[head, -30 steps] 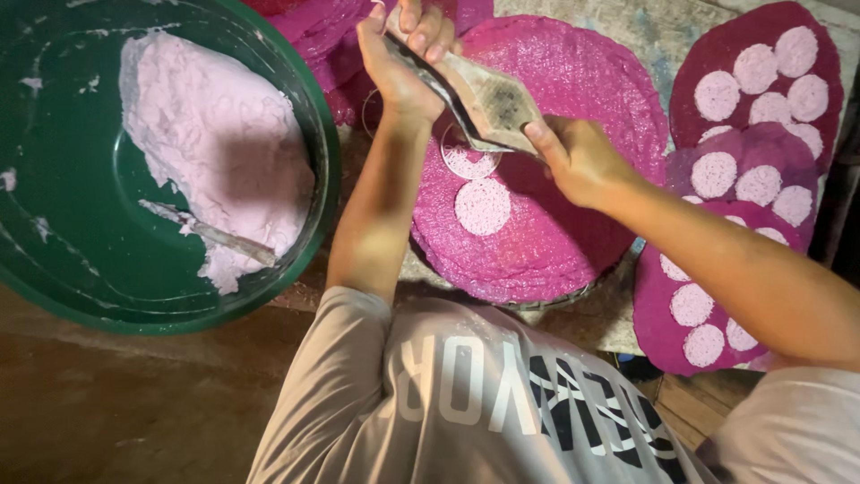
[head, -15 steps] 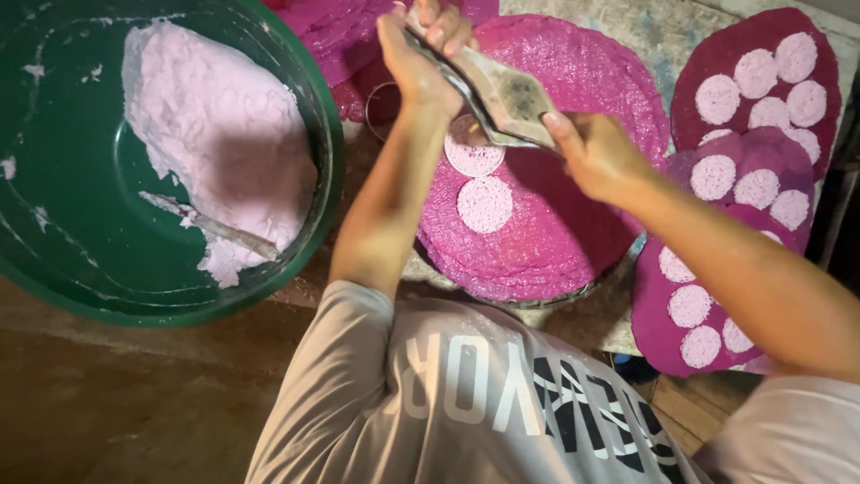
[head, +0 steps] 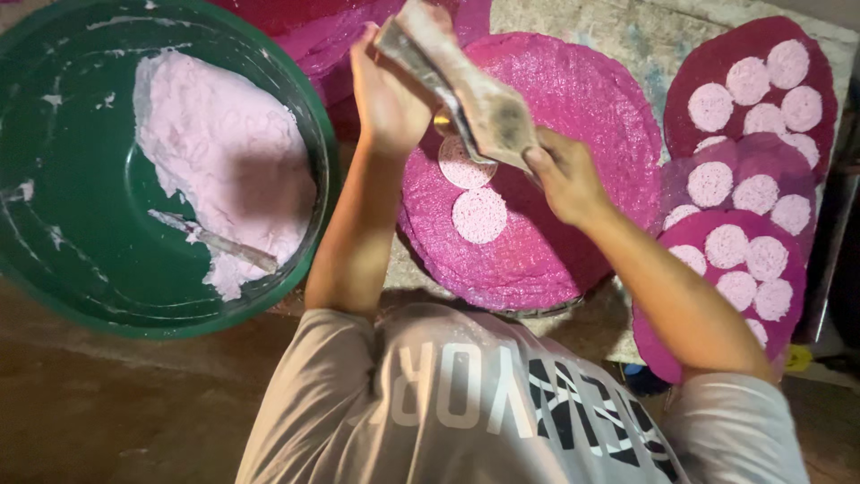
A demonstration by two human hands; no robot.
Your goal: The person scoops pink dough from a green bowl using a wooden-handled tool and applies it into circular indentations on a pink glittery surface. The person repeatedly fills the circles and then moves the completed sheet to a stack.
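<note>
My left hand (head: 390, 94) and my right hand (head: 560, 179) both grip a flat, greyish, dough-smeared tool (head: 470, 94). It is held tilted above a round magenta mat (head: 573, 116). My left hand has the tool's upper end and my right hand pinches its lower end. Two pale pink dough discs lie on the mat just below the tool, one (head: 461, 168) partly behind it and one (head: 479, 215) in full view.
A big green basin (head: 63, 233) at the left holds a mass of pale pink dough (head: 224, 152) and a smeared stick (head: 215, 240). At the right lie overlapping magenta mats (head: 806, 143) covered with several pink discs. More magenta mats (head: 313, 36) lie at the top.
The tool has tilted more steeply between my hands, and the upper disc under it shows more than before. The basin and the mats have not moved.
</note>
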